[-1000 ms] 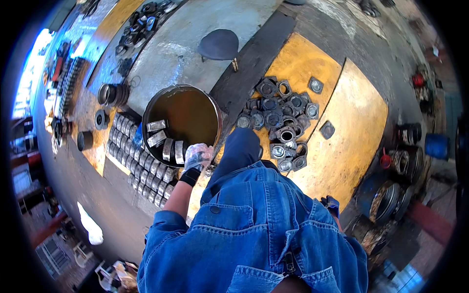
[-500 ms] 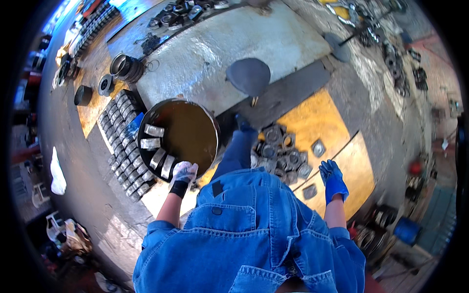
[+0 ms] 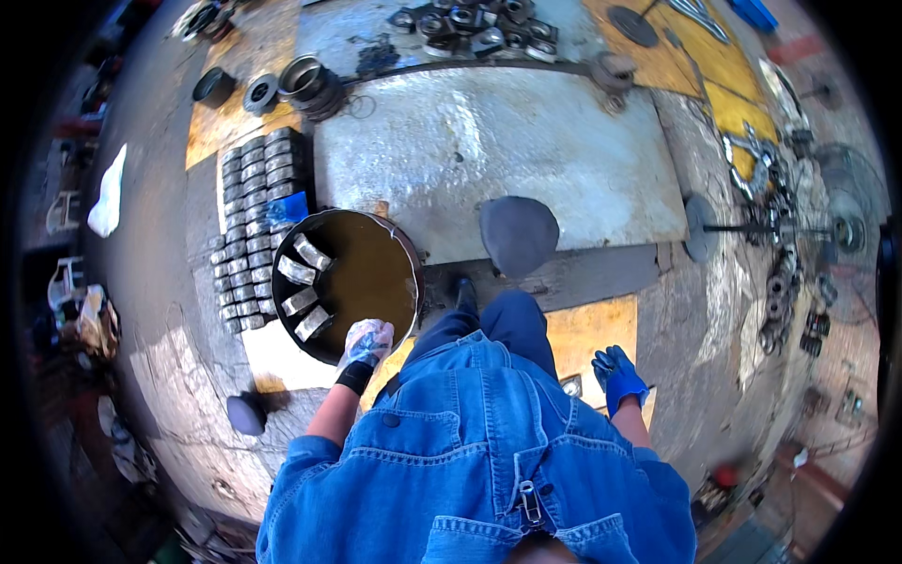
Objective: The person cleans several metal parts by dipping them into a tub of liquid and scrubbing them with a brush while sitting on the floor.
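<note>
My left hand (image 3: 368,340), in a whitish, stained glove with a black cuff, is closed at the near rim of a round dark tub (image 3: 420,273). Whatever its fingers hold, if anything, is hidden. Brown liquid (image 3: 371,268) fills much of the tub. Several shiny curved metal blocks (image 3: 298,271) lie along the tub's left inner side. On the right, my right hand (image 3: 615,373) wears a blue glove and hangs beside my body, its fingers loosely apart with nothing in them.
Rows of metal blocks (image 3: 252,240) with a blue piece (image 3: 287,209) on them stand left of the tub. Beyond lies a large metal sheet (image 3: 489,150). A grey rounded seat-like pad (image 3: 520,235) is ahead, a fan (image 3: 846,230) far right. Dark metal parts (image 3: 470,26) are heaped at the back.
The view has swung to the right, and my legs now stand more under me. The metal pile on the yellow board is mostly hidden by my body. My left hand stays at the tub's near rim.
</note>
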### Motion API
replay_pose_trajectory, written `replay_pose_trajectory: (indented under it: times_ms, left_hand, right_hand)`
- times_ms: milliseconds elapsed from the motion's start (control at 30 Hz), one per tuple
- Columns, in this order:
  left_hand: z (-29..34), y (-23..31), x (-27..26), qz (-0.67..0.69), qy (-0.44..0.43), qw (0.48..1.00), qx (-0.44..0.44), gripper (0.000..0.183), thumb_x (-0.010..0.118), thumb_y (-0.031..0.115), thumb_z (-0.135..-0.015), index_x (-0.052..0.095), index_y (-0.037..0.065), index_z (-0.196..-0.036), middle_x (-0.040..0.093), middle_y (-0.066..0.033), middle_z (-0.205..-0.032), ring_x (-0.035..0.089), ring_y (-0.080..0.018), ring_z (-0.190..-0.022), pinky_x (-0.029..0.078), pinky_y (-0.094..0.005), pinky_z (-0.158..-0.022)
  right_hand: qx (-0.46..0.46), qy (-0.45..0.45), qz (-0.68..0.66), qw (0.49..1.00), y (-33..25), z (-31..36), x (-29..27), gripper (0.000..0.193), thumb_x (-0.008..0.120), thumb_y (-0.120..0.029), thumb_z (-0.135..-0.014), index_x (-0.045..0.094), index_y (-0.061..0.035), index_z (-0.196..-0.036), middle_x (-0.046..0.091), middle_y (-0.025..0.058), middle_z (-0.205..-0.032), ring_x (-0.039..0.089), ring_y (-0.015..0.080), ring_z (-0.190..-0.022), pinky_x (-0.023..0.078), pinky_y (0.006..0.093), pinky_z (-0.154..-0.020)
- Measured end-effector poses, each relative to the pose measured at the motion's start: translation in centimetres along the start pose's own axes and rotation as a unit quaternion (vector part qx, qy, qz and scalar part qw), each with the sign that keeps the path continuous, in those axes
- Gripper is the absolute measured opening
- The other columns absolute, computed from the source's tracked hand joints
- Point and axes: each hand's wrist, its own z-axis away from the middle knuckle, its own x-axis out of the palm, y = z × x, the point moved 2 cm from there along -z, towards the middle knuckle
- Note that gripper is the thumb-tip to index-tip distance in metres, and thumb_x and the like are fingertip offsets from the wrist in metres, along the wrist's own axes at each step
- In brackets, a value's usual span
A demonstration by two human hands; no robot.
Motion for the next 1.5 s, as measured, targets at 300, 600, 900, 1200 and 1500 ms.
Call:
replay_pose_trajectory:
  times_ms: [300,600,900,1200,1500]
  left_hand:
    - [4.6,2.8,-0.1,0.134,0.071,0.970,-0.189,0.043,0.059,0.040,-0.093,0.074,0.004,-0.077,0.072,-0.0212,-0.082,0.071,-0.0393,-0.082,0.055,-0.0480,-0.076]
    - [0.0,-2.8,9.8,0.375,0.067,0.861,-0.338,0.031,0.069,0.031,-0.087,0.074,0.004,-0.101,0.074,-0.0142,-0.082,0.072,-0.0286,-0.078,0.057,-0.0361,-0.071]
    - [-6.8,5.4,3.6,0.378,0.010,0.871,-0.315,0.055,0.070,0.046,-0.085,0.066,0.009,-0.126,0.071,-0.0211,-0.117,0.066,-0.0393,-0.111,0.051,-0.0478,-0.096]
    - [-7.9,16.2,10.9,0.411,-0.047,0.847,-0.334,0.033,0.068,0.033,-0.087,0.065,0.009,-0.111,0.072,-0.0180,-0.101,0.071,-0.0374,-0.087,0.056,-0.0436,-0.070]
    - [-8.9,24.8,24.7,0.578,0.214,0.646,-0.450,0.012,0.064,0.023,-0.083,0.068,0.013,-0.081,0.064,-0.0044,-0.068,0.067,-0.0264,-0.068,0.055,-0.0410,-0.067]
  right_hand:
    - [0.015,-0.237,0.181,0.954,-14.9,-10.8,18.3,0.031,0.060,-0.038,-0.101,0.066,-0.0093,-0.113,0.062,0.0003,-0.082,0.057,0.0154,-0.073,0.048,0.0290,-0.071]
    - [0.006,-0.222,0.389,0.894,-18.6,-15.8,42.7,0.048,0.061,-0.038,-0.098,0.058,-0.0097,-0.137,0.070,0.0124,-0.120,0.069,0.0270,-0.102,0.055,0.0374,-0.088]
    - [-0.029,-0.211,0.578,0.788,-24.7,-19.5,55.8,0.049,0.063,-0.039,-0.095,0.060,-0.0041,-0.130,0.069,0.0180,-0.121,0.067,0.0303,-0.100,0.053,0.0429,-0.090]
    - [-0.034,-0.198,0.752,0.627,-29.0,-21.9,68.7,0.053,0.065,-0.041,-0.095,0.059,-0.0069,-0.135,0.071,0.0164,-0.118,0.069,0.0274,-0.093,0.054,0.0412,-0.084]
    - [-0.046,-0.325,0.770,0.548,-12.8,-11.9,81.8,0.054,0.067,-0.044,-0.096,0.059,-0.0103,-0.138,0.073,0.0075,-0.114,0.070,0.0196,-0.093,0.053,0.0331,-0.082]
